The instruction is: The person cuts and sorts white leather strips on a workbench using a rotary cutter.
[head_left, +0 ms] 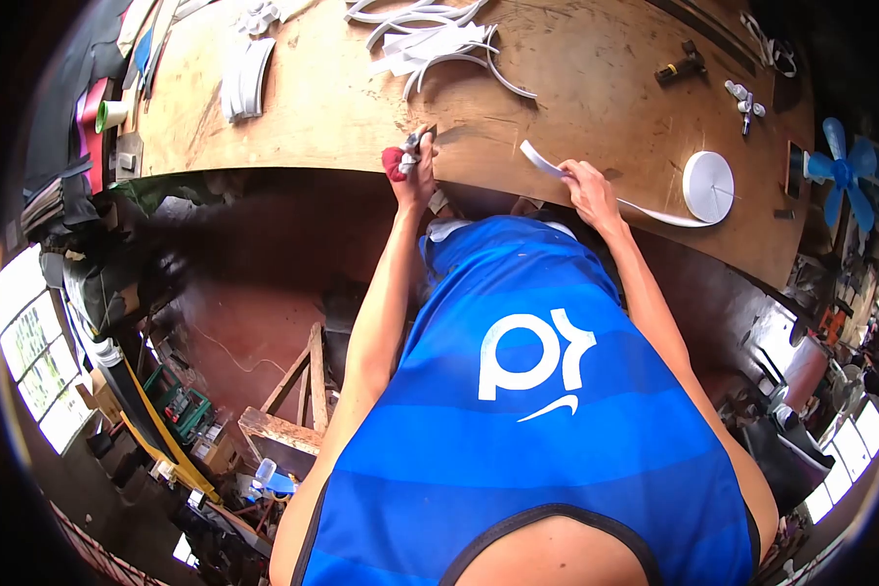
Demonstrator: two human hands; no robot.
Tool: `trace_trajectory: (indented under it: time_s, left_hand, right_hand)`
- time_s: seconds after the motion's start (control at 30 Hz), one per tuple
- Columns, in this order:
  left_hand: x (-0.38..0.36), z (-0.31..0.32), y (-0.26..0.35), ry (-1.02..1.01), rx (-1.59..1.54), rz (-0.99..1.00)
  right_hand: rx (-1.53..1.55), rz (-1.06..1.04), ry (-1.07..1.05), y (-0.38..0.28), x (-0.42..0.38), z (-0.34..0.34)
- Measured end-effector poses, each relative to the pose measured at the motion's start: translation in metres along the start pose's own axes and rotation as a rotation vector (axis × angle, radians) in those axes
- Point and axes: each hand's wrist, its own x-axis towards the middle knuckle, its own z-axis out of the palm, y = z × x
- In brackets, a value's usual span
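At the near edge of the wooden table, my left hand (pixel 417 186) is closed around a small grey-and-red tool (pixel 397 163) whose exact kind I cannot make out. My right hand (pixel 592 195) pinches a white flat strip (pixel 542 159) near its free end, which curls up to the left past the fingers. From there the strip runs right along the table edge to a white roll (pixel 708 186) lying on its side. Beyond my hands lie several curved white strips (pixel 439 61).
On the wooden table (pixel 313 117) are a stack of curved white pieces (pixel 247 80), a yellow-and-black tool (pixel 681 68) and small white items (pixel 744 101). A blue fan (pixel 843 168) stands at right, a green-and-white cup (pixel 110 116) at left. A wooden frame (pixel 281 428) is on the floor.
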Motion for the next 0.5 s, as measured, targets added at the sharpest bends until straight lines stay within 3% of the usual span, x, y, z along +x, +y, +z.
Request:
trace_trajectory:
  time_s: [0.07,0.2,0.27,0.37,0.4,0.43,0.5]
  left_hand:
    - [-0.008,-0.014,-0.006,0.033,0.003,-0.042]
    - [-0.012,-0.035,-0.009,0.106,-0.046,-0.027]
    - [-0.014,-0.044,-0.006,0.132,-0.054,0.002]
    - [-0.011,-0.051,-0.013,0.163,-0.049,0.083]
    - [-0.01,-0.053,-0.013,0.169,-0.004,0.153]
    - [-0.008,-0.057,-0.013,0.153,0.096,0.079]
    - [-0.003,-0.052,-0.026,0.166,0.057,0.169]
  right_hand:
    - [0.084,-0.118,-0.112,-0.013,0.009,0.001]
    - [0.217,-0.151,-0.202,-0.056,0.048,0.017]
    - [0.326,-0.003,-0.415,-0.086,0.07,0.023]
    - [0.403,0.014,-0.49,-0.107,0.103,0.051]
    - [0.398,0.008,-0.502,-0.104,0.115,0.065]
    - [0.316,-0.045,-0.416,-0.1,0.125,0.081]
    - [0.154,-0.071,-0.282,-0.101,0.131,0.093]
